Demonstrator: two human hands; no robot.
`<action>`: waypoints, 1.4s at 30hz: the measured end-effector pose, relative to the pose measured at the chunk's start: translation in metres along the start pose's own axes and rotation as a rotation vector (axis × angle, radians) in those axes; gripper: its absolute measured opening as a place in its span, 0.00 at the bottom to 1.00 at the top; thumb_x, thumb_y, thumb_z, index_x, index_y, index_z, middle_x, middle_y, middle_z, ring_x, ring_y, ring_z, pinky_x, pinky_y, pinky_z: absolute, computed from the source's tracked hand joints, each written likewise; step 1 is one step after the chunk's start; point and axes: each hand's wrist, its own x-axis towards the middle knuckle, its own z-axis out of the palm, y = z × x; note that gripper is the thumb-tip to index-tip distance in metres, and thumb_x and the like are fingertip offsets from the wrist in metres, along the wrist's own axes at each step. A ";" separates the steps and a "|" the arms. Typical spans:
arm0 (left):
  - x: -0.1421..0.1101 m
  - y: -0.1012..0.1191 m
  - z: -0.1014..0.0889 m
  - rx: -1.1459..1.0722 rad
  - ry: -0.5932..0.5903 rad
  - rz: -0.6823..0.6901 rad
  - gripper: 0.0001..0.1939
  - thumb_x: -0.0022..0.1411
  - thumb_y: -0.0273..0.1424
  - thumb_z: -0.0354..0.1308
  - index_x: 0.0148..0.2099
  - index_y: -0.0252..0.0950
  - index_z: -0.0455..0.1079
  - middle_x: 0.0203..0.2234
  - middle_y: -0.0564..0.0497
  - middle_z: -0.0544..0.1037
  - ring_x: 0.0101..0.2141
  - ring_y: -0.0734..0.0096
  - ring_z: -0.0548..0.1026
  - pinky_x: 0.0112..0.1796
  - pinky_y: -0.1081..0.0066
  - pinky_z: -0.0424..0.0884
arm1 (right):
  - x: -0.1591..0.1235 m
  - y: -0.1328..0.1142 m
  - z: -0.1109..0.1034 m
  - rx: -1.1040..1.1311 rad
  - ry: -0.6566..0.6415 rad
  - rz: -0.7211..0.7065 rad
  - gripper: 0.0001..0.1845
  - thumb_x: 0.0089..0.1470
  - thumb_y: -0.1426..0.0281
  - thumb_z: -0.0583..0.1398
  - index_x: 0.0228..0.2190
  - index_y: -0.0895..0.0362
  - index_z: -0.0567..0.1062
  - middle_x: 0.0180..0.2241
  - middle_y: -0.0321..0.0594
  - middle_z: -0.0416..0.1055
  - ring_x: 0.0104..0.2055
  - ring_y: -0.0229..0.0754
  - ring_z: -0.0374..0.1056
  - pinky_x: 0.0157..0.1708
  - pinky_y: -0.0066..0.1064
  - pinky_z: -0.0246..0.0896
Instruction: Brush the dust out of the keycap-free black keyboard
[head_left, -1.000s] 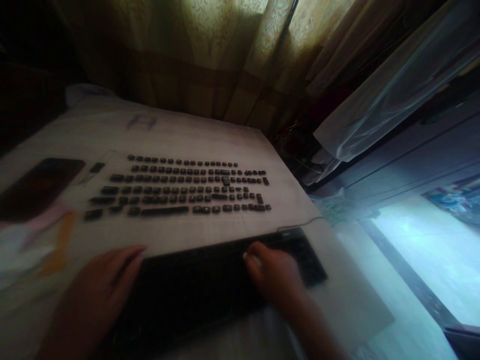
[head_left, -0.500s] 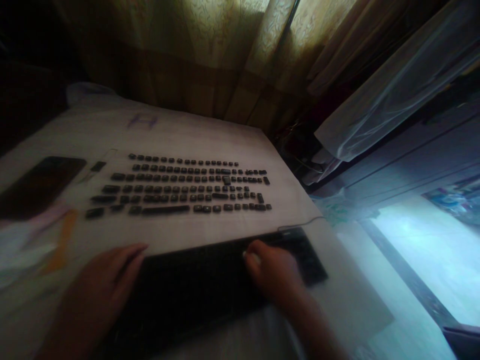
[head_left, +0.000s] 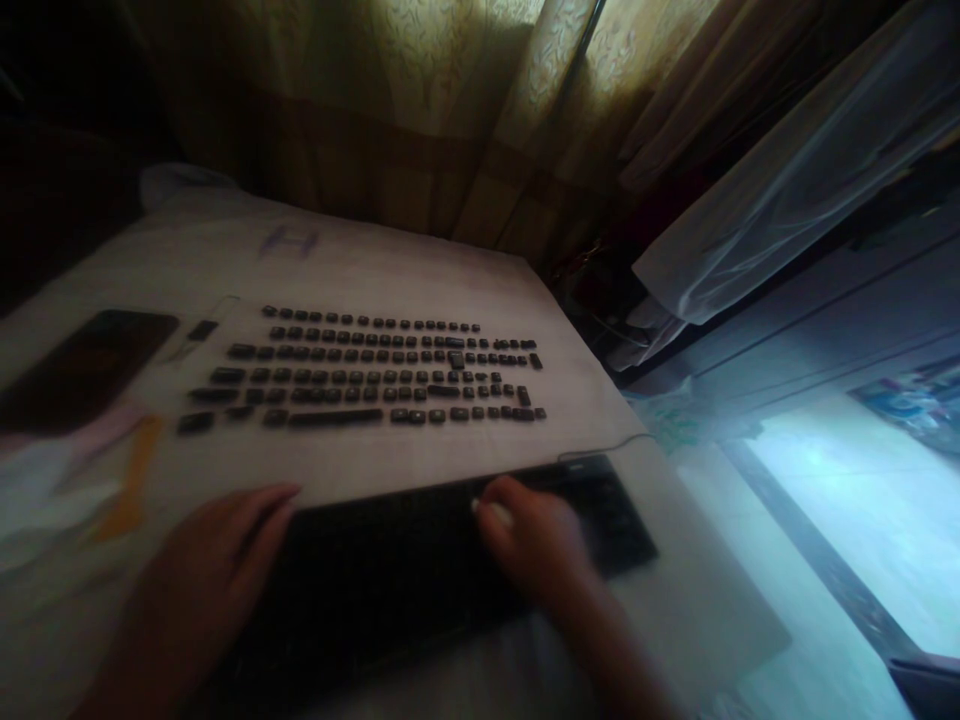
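Note:
A black keyboard (head_left: 390, 560) with its keycaps off lies flat on the cloth in front of me, dark and blurred. My left hand (head_left: 217, 560) is closed around its left end, thumb near the top corner. Over the right half of the board is my right hand (head_left: 529, 530), its fingers pinched together with a small whitish tip showing, too blurred to name. Beyond the board, loose black keycaps (head_left: 360, 377) lie in several rows, with the long space bar (head_left: 335, 418) in the nearest row.
A dark phone (head_left: 90, 365) lies at the left, with a small black piece (head_left: 202, 330) beside it. White tissue (head_left: 56, 500) and an orange strip (head_left: 133, 480) are nearer me. The keyboard's cable (head_left: 615, 445) runs right. Curtains (head_left: 420, 120) hang behind the table.
My right hand has shifted slightly left along the keyboard, still pinched. My left hand stays at the board's left end. The view has moved very slightly.

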 end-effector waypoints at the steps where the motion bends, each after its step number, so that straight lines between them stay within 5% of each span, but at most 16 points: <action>1: 0.000 0.000 0.000 0.001 0.000 0.008 0.29 0.65 0.50 0.40 0.41 0.38 0.79 0.35 0.44 0.86 0.37 0.56 0.83 0.42 0.57 0.80 | 0.001 0.000 0.001 -0.005 -0.003 0.006 0.09 0.61 0.68 0.60 0.37 0.54 0.82 0.29 0.41 0.82 0.33 0.46 0.78 0.31 0.31 0.54; 27: -0.002 -0.001 0.002 -0.020 -0.014 -0.010 0.39 0.65 0.57 0.35 0.42 0.35 0.79 0.35 0.41 0.85 0.37 0.53 0.83 0.44 0.53 0.79 | 0.003 0.000 -0.002 -0.062 -0.076 0.008 0.09 0.60 0.68 0.59 0.36 0.54 0.81 0.32 0.43 0.83 0.36 0.49 0.79 0.32 0.32 0.54; 42: -0.005 -0.003 0.003 -0.023 -0.009 0.022 0.29 0.66 0.50 0.41 0.43 0.38 0.77 0.37 0.43 0.85 0.39 0.54 0.83 0.44 0.54 0.79 | 0.001 -0.015 0.004 -0.017 -0.044 -0.042 0.10 0.61 0.68 0.59 0.36 0.54 0.81 0.31 0.43 0.83 0.35 0.49 0.79 0.32 0.33 0.56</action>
